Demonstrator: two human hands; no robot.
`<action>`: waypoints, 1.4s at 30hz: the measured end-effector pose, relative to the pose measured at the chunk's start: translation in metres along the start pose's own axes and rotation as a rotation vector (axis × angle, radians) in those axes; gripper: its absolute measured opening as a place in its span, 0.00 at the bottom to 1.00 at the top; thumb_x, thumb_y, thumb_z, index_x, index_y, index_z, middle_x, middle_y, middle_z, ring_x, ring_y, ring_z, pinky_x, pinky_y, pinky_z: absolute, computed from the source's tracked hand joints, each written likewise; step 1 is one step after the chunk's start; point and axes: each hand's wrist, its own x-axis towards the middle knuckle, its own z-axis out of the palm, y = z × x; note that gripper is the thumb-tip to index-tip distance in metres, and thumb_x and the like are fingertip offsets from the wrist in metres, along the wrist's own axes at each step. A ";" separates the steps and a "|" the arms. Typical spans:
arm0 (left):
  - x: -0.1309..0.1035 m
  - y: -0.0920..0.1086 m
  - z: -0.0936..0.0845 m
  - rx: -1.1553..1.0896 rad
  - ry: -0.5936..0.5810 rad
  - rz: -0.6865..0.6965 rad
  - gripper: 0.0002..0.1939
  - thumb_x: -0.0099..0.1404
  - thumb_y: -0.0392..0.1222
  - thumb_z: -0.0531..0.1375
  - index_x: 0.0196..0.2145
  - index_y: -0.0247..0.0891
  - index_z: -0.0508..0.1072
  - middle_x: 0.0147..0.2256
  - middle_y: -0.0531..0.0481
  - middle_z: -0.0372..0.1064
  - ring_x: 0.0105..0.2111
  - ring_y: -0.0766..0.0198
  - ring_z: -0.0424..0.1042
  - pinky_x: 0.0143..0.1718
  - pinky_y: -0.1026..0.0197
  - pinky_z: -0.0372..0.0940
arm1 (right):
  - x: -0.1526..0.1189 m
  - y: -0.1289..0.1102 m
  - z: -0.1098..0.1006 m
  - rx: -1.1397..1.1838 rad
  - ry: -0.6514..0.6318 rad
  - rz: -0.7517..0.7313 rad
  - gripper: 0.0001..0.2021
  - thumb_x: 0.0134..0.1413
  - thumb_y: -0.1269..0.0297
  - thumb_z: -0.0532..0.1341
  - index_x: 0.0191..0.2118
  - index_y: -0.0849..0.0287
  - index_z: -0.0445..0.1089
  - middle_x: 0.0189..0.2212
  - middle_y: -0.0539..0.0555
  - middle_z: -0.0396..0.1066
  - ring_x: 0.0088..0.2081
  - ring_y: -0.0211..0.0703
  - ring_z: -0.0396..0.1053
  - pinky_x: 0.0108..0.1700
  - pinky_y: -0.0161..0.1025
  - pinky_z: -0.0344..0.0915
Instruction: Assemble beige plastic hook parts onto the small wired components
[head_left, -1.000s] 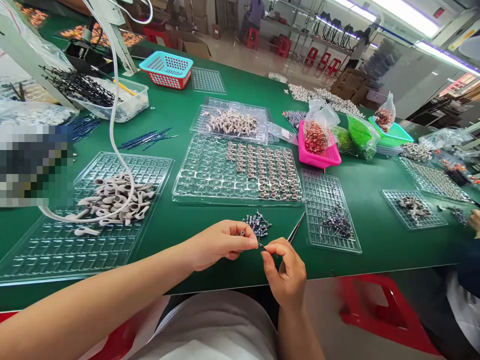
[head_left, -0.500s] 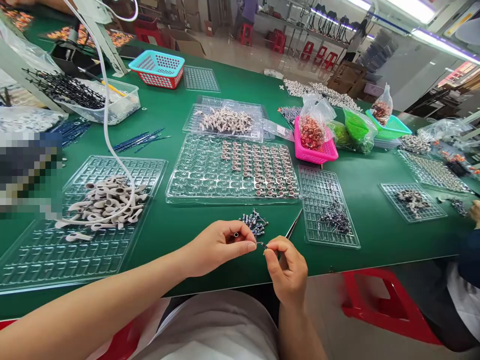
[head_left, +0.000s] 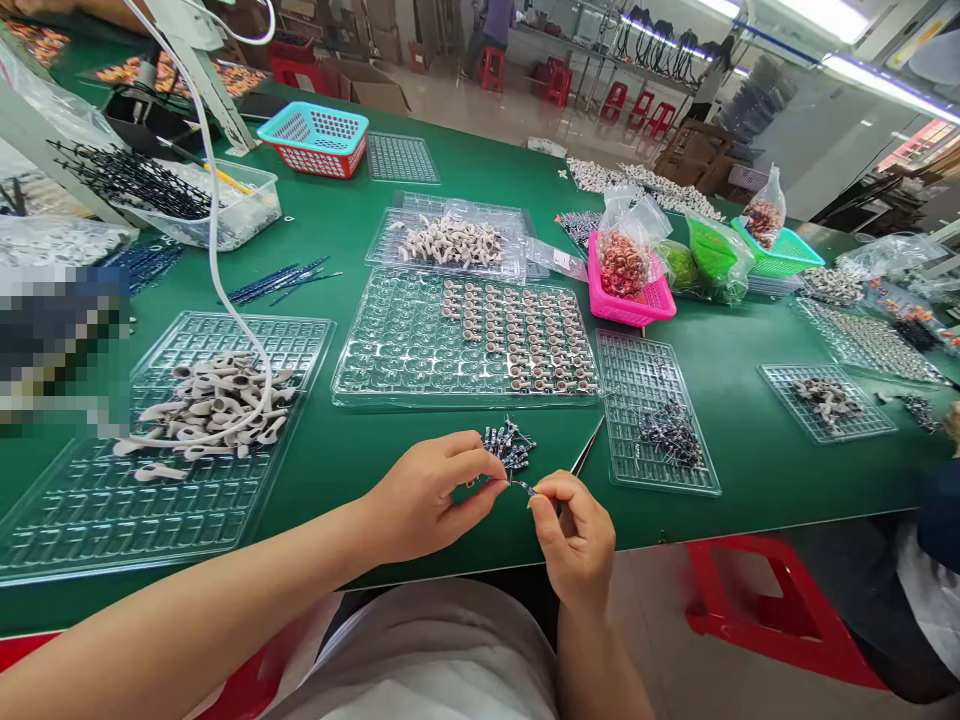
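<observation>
My left hand (head_left: 439, 495) is closed, pinching the end of a thin wire between thumb and index finger; a small round part shows in part under its fingers. The wire runs to a small dark circuit board (head_left: 528, 489), pinched by my right hand (head_left: 576, 535). Metal tweezers (head_left: 587, 448) stick out past my right hand; their near end is hidden, and I cannot tell whether that hand holds them. Just beyond my fingers lies a pile of small blue-black boards (head_left: 511, 443). A clear moulded tray (head_left: 405, 345) further back carries rows of grey earbud shells on its right part.
Left, a white cable (head_left: 215, 230) hangs over a tray of grey shells (head_left: 225, 405). Right, a tray (head_left: 622, 400) bears dark wired parts. A pink basket (head_left: 634, 308) holds a bag of copper-coloured parts. A co-worker's hand (head_left: 952, 418) shows at the right edge.
My left fingers have shifted and curled slightly, covering more of the small round part. The board between my hands shows a little more. My right hand is nearly still.
</observation>
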 end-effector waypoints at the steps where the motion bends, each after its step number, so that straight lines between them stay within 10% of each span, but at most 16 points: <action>1: 0.000 -0.001 0.000 0.010 -0.003 0.007 0.10 0.69 0.37 0.54 0.36 0.36 0.75 0.28 0.49 0.66 0.27 0.65 0.64 0.28 0.64 0.57 | 0.000 0.000 0.000 0.002 0.001 -0.001 0.04 0.61 0.68 0.59 0.34 0.57 0.69 0.29 0.50 0.68 0.30 0.37 0.67 0.31 0.34 0.65; 20: 0.004 0.000 0.000 -0.631 -0.150 -0.501 0.16 0.73 0.51 0.48 0.42 0.37 0.68 0.27 0.55 0.60 0.24 0.67 0.56 0.26 0.64 0.55 | -0.004 0.005 0.003 -0.062 0.127 0.005 0.03 0.61 0.70 0.60 0.38 0.56 0.71 0.31 0.50 0.69 0.30 0.36 0.67 0.31 0.33 0.66; 28: 0.004 -0.002 0.007 -0.310 -0.075 -0.400 0.17 0.67 0.45 0.56 0.50 0.38 0.75 0.40 0.46 0.77 0.37 0.59 0.74 0.41 0.60 0.67 | -0.003 0.004 0.004 -0.178 0.124 -0.110 0.05 0.61 0.72 0.60 0.40 0.56 0.70 0.33 0.52 0.72 0.35 0.39 0.71 0.35 0.36 0.69; 42: 0.002 -0.004 0.009 -0.181 -0.025 -0.274 0.14 0.68 0.39 0.57 0.49 0.37 0.76 0.36 0.48 0.78 0.34 0.62 0.75 0.40 0.63 0.68 | -0.001 0.001 0.005 -0.229 0.080 -0.133 0.05 0.61 0.73 0.60 0.40 0.55 0.69 0.32 0.50 0.72 0.34 0.37 0.71 0.34 0.34 0.67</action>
